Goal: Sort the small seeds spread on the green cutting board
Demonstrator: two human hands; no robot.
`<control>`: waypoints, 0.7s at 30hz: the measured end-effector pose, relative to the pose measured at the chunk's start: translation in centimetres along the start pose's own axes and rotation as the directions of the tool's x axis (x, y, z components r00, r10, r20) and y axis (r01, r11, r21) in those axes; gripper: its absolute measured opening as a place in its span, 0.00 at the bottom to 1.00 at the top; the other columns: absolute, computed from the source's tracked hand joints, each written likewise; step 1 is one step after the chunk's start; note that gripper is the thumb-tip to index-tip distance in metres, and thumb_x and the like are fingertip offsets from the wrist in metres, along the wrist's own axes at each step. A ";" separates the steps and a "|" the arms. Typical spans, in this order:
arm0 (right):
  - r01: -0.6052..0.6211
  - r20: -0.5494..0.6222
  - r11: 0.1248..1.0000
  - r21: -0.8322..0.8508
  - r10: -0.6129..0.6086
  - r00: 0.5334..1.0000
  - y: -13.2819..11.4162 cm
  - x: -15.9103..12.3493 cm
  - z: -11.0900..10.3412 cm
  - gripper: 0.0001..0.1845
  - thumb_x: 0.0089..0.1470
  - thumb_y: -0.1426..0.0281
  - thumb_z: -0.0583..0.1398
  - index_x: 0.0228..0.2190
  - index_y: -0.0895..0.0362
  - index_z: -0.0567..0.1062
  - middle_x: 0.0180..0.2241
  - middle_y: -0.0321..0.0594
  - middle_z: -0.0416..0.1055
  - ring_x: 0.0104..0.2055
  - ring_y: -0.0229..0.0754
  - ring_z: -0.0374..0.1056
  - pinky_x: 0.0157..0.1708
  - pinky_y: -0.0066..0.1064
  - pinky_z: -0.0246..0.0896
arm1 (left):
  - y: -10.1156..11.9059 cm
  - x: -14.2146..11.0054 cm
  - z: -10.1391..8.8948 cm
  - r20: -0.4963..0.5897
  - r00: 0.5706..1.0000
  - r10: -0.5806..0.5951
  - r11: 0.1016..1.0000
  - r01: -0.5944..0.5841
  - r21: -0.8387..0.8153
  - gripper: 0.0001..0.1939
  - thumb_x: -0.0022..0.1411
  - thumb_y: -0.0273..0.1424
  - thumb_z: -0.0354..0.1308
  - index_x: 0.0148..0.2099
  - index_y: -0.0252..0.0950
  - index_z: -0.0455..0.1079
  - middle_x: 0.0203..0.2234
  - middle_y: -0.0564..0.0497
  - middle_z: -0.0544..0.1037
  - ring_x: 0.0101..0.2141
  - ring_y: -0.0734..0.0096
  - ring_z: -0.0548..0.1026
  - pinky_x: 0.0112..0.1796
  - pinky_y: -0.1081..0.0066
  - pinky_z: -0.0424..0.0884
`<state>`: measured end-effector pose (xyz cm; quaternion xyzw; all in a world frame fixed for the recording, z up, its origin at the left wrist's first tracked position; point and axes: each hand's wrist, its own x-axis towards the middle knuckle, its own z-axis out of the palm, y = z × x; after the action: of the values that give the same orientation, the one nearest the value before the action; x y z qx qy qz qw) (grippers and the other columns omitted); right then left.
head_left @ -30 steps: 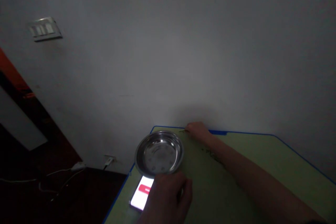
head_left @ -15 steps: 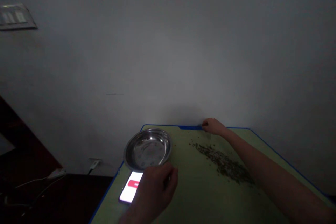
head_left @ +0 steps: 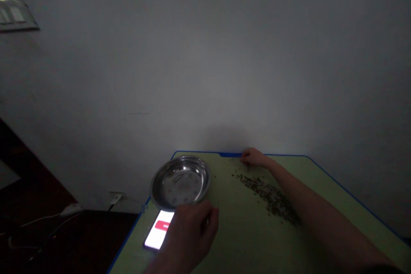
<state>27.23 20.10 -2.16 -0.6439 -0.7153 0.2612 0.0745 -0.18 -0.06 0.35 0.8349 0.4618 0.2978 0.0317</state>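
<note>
A shiny steel bowl (head_left: 180, 182) stands empty near the far left corner of a green table (head_left: 244, 231) with a blue edge. My left hand (head_left: 192, 233) rests curled at the bowl's near rim, partly over a lit phone (head_left: 159, 230) showing a red bar. My right hand (head_left: 253, 157) reaches to the table's far edge by the wall, fingers curled on the surface. A streak of small dark seeds (head_left: 268, 193) lies on the table just left of my right forearm.
A plain grey wall (head_left: 205, 72) runs directly behind the table. A switch plate (head_left: 14, 15) hangs on it at upper left. White cables and a plug (head_left: 69, 210) lie on the dark floor to the left. The room is dim.
The view swung to the right, then settled. My right hand slid right along the far edge and came back a little left, uncovering the seed streak. My left hand stayed by the bowl.
</note>
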 end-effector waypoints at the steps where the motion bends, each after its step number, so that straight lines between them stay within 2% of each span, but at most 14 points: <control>1: 0.008 0.019 1.000 0.013 -0.008 1.000 -0.2 0.0 0.2 0.18 0.59 0.65 0.58 0.49 0.58 0.69 0.49 0.44 0.68 0.44 0.45 0.68 0.41 0.42 0.67 | 0.0 0.0 0.0 -0.001 1.000 0.000 1.000 0.000 0.002 0.17 0.62 0.30 0.46 0.21 0.35 0.60 0.13 0.56 0.65 0.16 0.81 0.63 0.20 0.75 0.50; 12: 0.106 0.161 0.994 0.028 -0.109 0.981 -3.2 -2.1 1.2 0.17 0.59 0.64 0.58 0.48 0.58 0.70 0.48 0.43 0.69 0.44 0.45 0.69 0.41 0.42 0.67 | 0.3 0.2 -0.2 0.002 1.000 0.000 1.000 0.000 0.015 0.16 0.62 0.29 0.47 0.21 0.35 0.59 0.13 0.56 0.64 0.15 0.81 0.62 0.20 0.75 0.49; 21: 0.268 0.228 0.963 -0.018 -0.257 0.939 -5.0 -3.3 2.1 0.17 0.59 0.64 0.58 0.47 0.58 0.70 0.47 0.42 0.69 0.43 0.45 0.69 0.40 0.41 0.67 | 0.2 0.2 -0.1 0.003 1.000 -0.003 1.000 0.003 0.002 0.16 0.63 0.30 0.47 0.21 0.35 0.59 0.13 0.56 0.64 0.16 0.80 0.62 0.21 0.75 0.49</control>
<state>22.43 16.21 -0.81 -0.5108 -0.8047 0.3022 0.0123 -0.04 -0.02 0.59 0.8348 0.4633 0.2958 0.0320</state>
